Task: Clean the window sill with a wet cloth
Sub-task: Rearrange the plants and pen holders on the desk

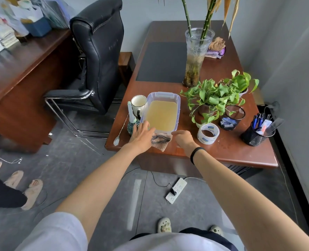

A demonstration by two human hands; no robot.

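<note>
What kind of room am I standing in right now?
Most likely an office. A wooden desk stands beside a black leather office chair, a mesh pen holder full of pens sits on it, and stacked papers cover a second desk to the left.

left hand (pixel 142 135), right hand (pixel 183 138) at cloth (pixel 161 140) by tub (pixel 178 107)

White short sleeves (pixel 56 230), black right wristband (pixel 195 155)

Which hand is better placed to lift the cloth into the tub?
Probably the right hand: its curled fingers are at the right edge of the cloth. The left hand lies flat, fingers straight, by a corner of the tub.
</note>
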